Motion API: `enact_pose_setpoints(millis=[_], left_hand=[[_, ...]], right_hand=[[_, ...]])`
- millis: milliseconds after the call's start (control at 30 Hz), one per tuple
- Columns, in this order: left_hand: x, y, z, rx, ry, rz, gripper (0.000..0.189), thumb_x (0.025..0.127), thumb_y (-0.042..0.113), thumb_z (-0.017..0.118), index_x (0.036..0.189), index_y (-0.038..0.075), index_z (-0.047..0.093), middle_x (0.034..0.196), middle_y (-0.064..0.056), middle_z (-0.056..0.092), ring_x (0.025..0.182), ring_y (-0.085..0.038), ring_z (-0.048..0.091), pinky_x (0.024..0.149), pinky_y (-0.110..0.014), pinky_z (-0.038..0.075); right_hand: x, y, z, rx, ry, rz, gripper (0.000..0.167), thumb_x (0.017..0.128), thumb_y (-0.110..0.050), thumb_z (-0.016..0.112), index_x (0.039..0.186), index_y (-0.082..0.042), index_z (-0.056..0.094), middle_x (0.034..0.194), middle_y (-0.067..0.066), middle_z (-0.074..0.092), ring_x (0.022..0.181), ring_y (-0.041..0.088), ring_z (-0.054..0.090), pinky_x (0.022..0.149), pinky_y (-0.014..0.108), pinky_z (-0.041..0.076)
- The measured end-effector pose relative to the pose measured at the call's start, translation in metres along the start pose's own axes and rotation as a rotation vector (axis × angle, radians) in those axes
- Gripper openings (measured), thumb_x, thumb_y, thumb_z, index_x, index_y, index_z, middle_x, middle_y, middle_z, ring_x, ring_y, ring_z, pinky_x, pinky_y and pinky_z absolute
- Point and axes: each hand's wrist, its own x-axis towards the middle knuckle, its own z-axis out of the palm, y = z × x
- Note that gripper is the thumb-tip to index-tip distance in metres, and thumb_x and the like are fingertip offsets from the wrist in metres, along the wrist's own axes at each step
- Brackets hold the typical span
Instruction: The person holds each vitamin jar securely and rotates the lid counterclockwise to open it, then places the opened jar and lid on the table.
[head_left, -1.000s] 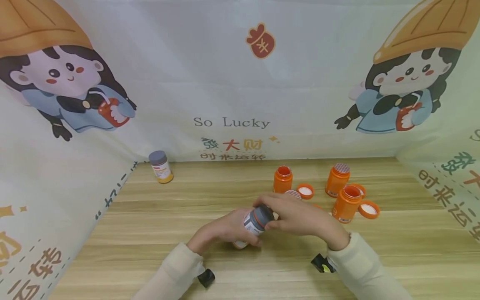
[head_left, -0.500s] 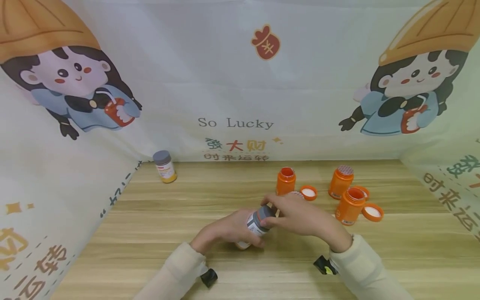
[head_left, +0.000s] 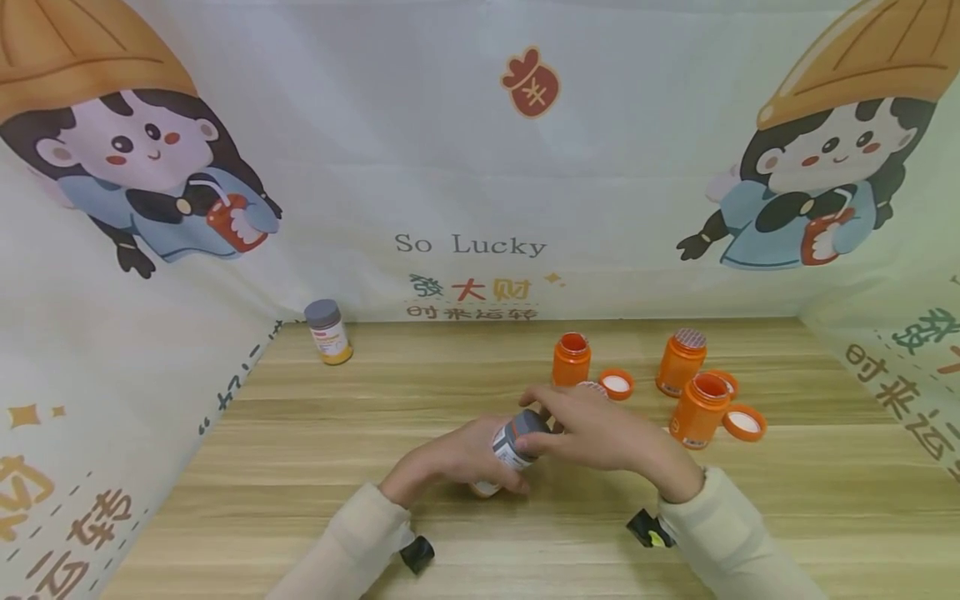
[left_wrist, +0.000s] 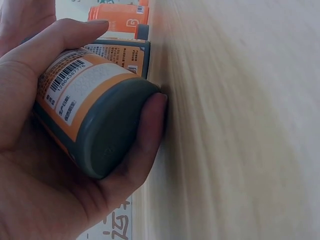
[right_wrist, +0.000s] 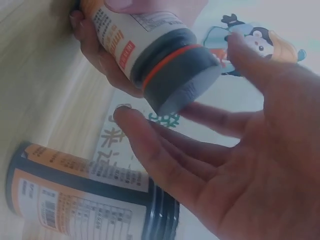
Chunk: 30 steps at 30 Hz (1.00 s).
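Note:
My left hand (head_left: 480, 457) grips a dark grey supplement bottle (left_wrist: 85, 82) with a white and orange label. It is tilted, its base close to the tabletop in the left wrist view. The bottle's dark grey cap (right_wrist: 182, 80), with an orange ring at its lower edge, points towards my right hand (head_left: 600, 429). In the right wrist view the right fingers and thumb spread around the cap, with gaps showing between it and them. Beside that hand stands a second dark bottle (right_wrist: 95, 197) with an orange and white label, mostly hidden in the head view.
Several orange bottles (head_left: 699, 412) stand at the right, some uncapped, with loose orange caps (head_left: 744, 423) beside them. A grey-capped bottle (head_left: 328, 333) stands at the back left. Printed cloth (head_left: 465, 192) closes off the back and sides of the wooden table (head_left: 375, 392).
The right fingers and thumb have shifted around the cap, the thumb now overlapping more of it in the head view. The left hand keeps its grip. The head view moved slightly.

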Motion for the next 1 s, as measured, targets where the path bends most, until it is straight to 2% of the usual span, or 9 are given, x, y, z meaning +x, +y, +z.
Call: enact_pose_setpoints(millis=[100, 200, 433, 667, 800, 933, 1000], left_hand=[[0.001, 0.001, 0.0, 0.006, 0.001, -0.002, 0.042, 0.076, 0.016, 0.086, 0.112, 0.014, 0.064, 0.099, 0.003, 0.068, 0.085, -0.008, 0.063, 0.074, -0.022, 0.055], [0.001, 0.0, 0.0, 0.008, 0.0, 0.002, 0.043, 0.076, 0.016, 0.086, 0.113, 0.015, 0.064, 0.1, 0.003, 0.067, 0.086, -0.009, 0.062, 0.075, -0.022, 0.054], [0.0, -0.001, 0.0, -0.018, -0.02, -0.008, 0.043, 0.076, 0.016, 0.087, 0.113, 0.013, 0.064, 0.1, 0.003, 0.067, 0.085, -0.009, 0.063, 0.076, -0.022, 0.054], [0.0, 0.0, -0.002, -0.081, -0.04, -0.009, 0.044, 0.077, 0.015, 0.086, 0.114, 0.013, 0.064, 0.1, 0.002, 0.068, 0.086, -0.01, 0.063, 0.079, -0.023, 0.053], [-0.001, 0.0, -0.003, -0.116, -0.052, 0.001, 0.047, 0.077, 0.013, 0.086, 0.119, 0.01, 0.063, 0.103, 0.001, 0.067, 0.088, -0.011, 0.063, 0.082, -0.025, 0.053], [-0.001, 0.001, -0.004, -0.169, -0.005, -0.004, 0.056, 0.078, 0.015, 0.085, 0.128, 0.01, 0.061, 0.109, -0.006, 0.069, 0.092, -0.013, 0.065, 0.086, -0.028, 0.055], [0.0, 0.001, -0.005, -0.199, 0.052, -0.002, 0.06, 0.078, 0.017, 0.084, 0.132, 0.008, 0.059, 0.112, -0.011, 0.069, 0.093, -0.014, 0.065, 0.087, -0.03, 0.055]], right_hand=[[0.001, -0.001, 0.001, 0.013, 0.0, 0.03, 0.046, 0.098, -0.049, 0.066, 0.127, -0.015, 0.062, 0.103, -0.003, 0.072, 0.089, 0.012, 0.063, 0.08, 0.032, 0.053], [0.002, -0.001, 0.001, 0.008, 0.002, 0.014, 0.04, 0.098, -0.044, 0.068, 0.125, -0.015, 0.062, 0.1, -0.004, 0.071, 0.087, 0.011, 0.062, 0.079, 0.03, 0.052], [0.001, -0.001, 0.001, -0.053, 0.006, -0.121, 0.039, 0.089, -0.023, 0.079, 0.124, -0.016, 0.065, 0.12, -0.003, 0.068, 0.09, 0.009, 0.061, 0.079, 0.024, 0.052], [-0.001, -0.002, 0.0, -0.073, 0.028, -0.18, 0.044, 0.083, -0.01, 0.08, 0.123, -0.02, 0.065, 0.127, -0.001, 0.066, 0.103, 0.013, 0.062, 0.086, 0.029, 0.054], [-0.004, -0.002, -0.006, -0.053, 0.041, -0.201, 0.045, 0.082, -0.004, 0.08, 0.122, -0.02, 0.065, 0.123, -0.001, 0.065, 0.101, 0.014, 0.062, 0.085, 0.029, 0.057], [-0.01, 0.001, -0.023, -0.017, 0.064, -0.172, 0.048, 0.085, -0.006, 0.081, 0.128, -0.019, 0.064, 0.12, 0.0, 0.063, 0.1, 0.016, 0.062, 0.084, 0.03, 0.058], [-0.015, 0.004, -0.033, -0.009, 0.092, -0.147, 0.05, 0.086, -0.009, 0.081, 0.132, -0.02, 0.063, 0.122, 0.001, 0.063, 0.101, 0.018, 0.062, 0.085, 0.032, 0.06]])
